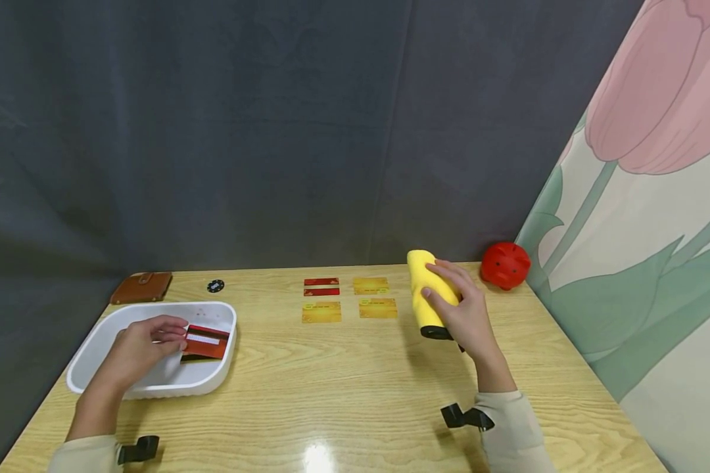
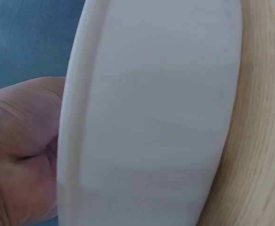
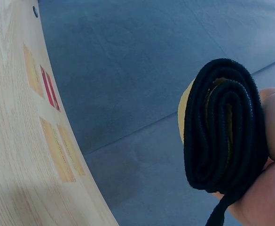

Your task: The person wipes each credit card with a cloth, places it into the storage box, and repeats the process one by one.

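My left hand (image 1: 144,345) reaches into a white plastic basin (image 1: 231,351) and pinches the left edge of a red bank card (image 1: 204,343) with a dark stripe and a white strip. Under that card, a darker card with a yellow edge (image 1: 198,359) shows partly. In the left wrist view the basin wall (image 2: 151,113) hides the fingers. My right hand (image 1: 464,312) holds a rolled yellow cloth (image 1: 420,289) above the table. Its black-edged end (image 3: 224,132) shows rolled layers in the right wrist view, with a dark strap hanging below.
Three yellow cards, one of them (image 1: 322,312) at the front left, and a red card (image 1: 321,287) lie in two rows. A brown wallet (image 1: 143,288) and a black chip (image 1: 215,286) are behind the basin. A red piggy bank (image 1: 505,265) stands at the back right.
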Motion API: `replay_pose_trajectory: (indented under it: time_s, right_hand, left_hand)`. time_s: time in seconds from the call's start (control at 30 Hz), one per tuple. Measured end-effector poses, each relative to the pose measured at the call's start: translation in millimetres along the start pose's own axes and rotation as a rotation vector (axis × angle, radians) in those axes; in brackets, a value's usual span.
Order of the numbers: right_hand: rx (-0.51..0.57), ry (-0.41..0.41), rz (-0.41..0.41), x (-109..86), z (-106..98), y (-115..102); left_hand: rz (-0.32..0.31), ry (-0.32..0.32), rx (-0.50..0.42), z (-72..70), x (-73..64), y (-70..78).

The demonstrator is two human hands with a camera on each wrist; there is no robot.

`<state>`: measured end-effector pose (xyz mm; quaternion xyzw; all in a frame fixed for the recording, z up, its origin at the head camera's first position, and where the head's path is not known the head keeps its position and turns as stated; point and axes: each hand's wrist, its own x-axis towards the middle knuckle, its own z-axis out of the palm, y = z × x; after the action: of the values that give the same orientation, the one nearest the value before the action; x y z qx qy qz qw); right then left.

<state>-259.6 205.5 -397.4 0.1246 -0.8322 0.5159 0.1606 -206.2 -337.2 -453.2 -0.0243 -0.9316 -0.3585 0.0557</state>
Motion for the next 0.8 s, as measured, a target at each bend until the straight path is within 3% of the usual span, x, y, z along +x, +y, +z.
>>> replay_pose_trajectory:
  time_s: [0.27, 0.43, 0.63, 0.8]
  right_hand:
    - [-0.006, 0.001, 0.001, 0.3, 0, 1]
    - [-0.012, 0.0, 0.009, -0.8, -2, 2]
    - [-0.003, 0.002, 0.014, -0.8, -4, 1]
    - [0.011, -0.003, 0.008, -0.2, -2, 1]
  left_hand:
    - [-0.009, -0.048, 0.032, -2.2, -1.1, 1.3]
    - [-0.006, -0.038, 0.047, -3.0, -1.4, 8.3]
    - [0.094, 0.018, -0.105, 2.7, 1.1, 34.7]
    - [0.144, -0.014, -0.179, 13.1, 8.0, 69.1]
